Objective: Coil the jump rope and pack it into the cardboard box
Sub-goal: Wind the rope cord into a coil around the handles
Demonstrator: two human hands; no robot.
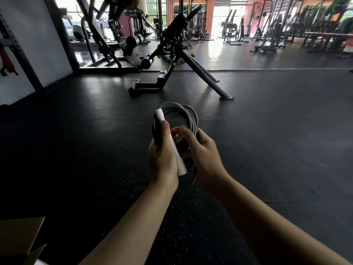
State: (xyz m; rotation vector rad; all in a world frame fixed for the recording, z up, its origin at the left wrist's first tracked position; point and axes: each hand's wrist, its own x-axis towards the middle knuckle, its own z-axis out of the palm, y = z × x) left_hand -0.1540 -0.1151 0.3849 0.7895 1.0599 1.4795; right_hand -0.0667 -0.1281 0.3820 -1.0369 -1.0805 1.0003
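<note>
A grey jump rope (183, 113) is wound into a coil of several loops, held up over the dark floor in the middle of the view. My left hand (162, 155) grips the coil's left side together with a white handle (176, 150) and a black one (157, 129) behind it. My right hand (202, 152) holds the coil's lower right side, fingers curled around the loops. A short dark end hangs below between my wrists. One corner of the cardboard box (19, 240), flaps open, shows at the bottom left.
A black exercise bench (172, 60) with slanted legs stands on the rubber floor just beyond my hands. A rack upright (24, 60) runs along the white wall at left. More gym machines fill the far background.
</note>
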